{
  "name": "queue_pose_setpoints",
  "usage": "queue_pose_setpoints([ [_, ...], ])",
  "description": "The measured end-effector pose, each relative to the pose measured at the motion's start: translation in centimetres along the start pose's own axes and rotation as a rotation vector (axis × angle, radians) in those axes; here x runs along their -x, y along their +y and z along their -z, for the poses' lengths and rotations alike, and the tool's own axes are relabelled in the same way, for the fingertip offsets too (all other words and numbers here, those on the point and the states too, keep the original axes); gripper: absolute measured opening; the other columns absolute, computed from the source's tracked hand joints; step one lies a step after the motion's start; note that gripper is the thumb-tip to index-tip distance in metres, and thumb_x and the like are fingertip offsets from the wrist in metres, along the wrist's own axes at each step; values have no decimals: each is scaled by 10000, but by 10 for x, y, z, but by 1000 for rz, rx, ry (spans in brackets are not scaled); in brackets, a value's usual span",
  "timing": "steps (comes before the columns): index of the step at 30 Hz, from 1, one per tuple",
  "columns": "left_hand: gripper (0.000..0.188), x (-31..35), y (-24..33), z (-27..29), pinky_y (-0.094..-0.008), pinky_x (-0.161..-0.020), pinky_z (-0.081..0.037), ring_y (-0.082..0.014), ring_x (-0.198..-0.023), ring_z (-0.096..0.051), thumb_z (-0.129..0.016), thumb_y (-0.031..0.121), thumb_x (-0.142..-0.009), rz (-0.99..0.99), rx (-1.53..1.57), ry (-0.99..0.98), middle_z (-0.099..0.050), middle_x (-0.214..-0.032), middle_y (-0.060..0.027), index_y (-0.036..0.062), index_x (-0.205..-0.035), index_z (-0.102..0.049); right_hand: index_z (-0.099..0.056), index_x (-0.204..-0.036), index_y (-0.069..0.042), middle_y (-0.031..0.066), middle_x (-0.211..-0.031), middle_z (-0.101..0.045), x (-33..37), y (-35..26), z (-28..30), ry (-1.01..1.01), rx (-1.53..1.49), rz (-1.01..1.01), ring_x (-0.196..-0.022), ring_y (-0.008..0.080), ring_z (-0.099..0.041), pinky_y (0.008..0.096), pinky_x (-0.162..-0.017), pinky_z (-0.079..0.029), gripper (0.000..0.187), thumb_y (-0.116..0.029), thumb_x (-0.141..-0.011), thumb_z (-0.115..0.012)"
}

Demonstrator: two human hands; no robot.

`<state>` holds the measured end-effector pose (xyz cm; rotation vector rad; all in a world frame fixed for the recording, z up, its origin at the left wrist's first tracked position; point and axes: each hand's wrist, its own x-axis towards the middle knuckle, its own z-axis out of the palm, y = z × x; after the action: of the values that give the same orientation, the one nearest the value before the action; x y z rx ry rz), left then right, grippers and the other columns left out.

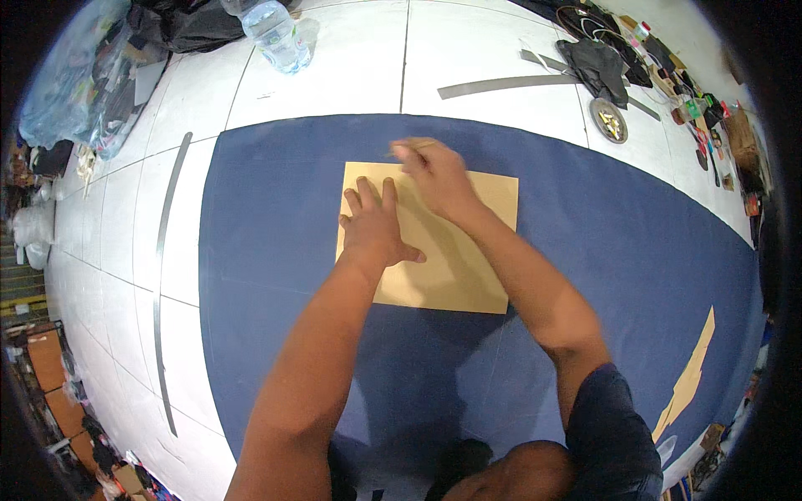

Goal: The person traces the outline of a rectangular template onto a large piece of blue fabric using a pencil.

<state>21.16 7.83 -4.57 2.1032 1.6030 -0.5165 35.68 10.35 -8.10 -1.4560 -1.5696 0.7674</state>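
A tan rectangular sheet of card or board (455, 271) lies flat on a large dark blue cloth (276, 225). My left hand (373, 227) presses down on the sheet's left half, fingers spread and thumb stretched out to the right. At the sheet's far edge is my right hand (434, 175), slightly blurred, its fingers curled together in a pinch. Something thin may show at the fingertips, but it is too small and smeared to name. My forearms cast shadows across the sheet and the cloth.
Pale tiled floor (351, 75) surrounds the cloth. A long dark strip (160, 284) lies on the left, with another grey strip (501, 84) beyond. A clear plastic bottle (276, 40), a round dish of small pieces (609, 121) and a jagged tan offcut (688, 376) lie around.
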Motion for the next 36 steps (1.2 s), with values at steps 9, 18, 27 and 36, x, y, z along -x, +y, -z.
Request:
queue_pose_setpoints([
  [9, 1406, -1, -2, -1, -646, -1142, -384, -520, -1529, -155, -952, 563, -569, -21, -51, -49, -80, -1676, -286, 80, -1638, -176, -728, -1098, -14, 201, -995, -747, -36, -8, -59, -116, -40, -65, -927, 380, -728, 452, -859, -566, 265, -219, -994, -595],
  [18, 1372, -4, -1, -5, -645, -1157, -361, -553, -1507, -184, -932, 630, -556, -35, -59, -24, -126, -1664, -291, 82, -1618, -258, -706, -1099, -37, 205, -1018, -728, -34, -4, -59, -145, 104, 31, -949, 402, -697, 489, -860, -549, 266, -239, -1003, -562],
  [27, 1450, -6, -4, -9, -642, -1090, -443, -542, -1495, -235, -949, 615, -535, -27, -51, 76, -119, -1657, -315, 121, -1645, -158, -651, -1155, -5, 230, -1064, -714, 26, 27, 32, -15, 288, -72, -991, 416, -678, 479, -884, -532, 268, -212, -1023, -543],
  [36, 1334, -3, 3, -1, -608, -1123, -427, -635, -1460, -217, -936, 635, -538, -54, -133, 10, -105, -1640, -372, 412, -1629, -201, -632, -1147, 29, 190, -1005, -719, 73, 71, 115, 170, 328, -278, -868, 250, -752, 388, -741, -602, 260, -202, -1062, -548],
])
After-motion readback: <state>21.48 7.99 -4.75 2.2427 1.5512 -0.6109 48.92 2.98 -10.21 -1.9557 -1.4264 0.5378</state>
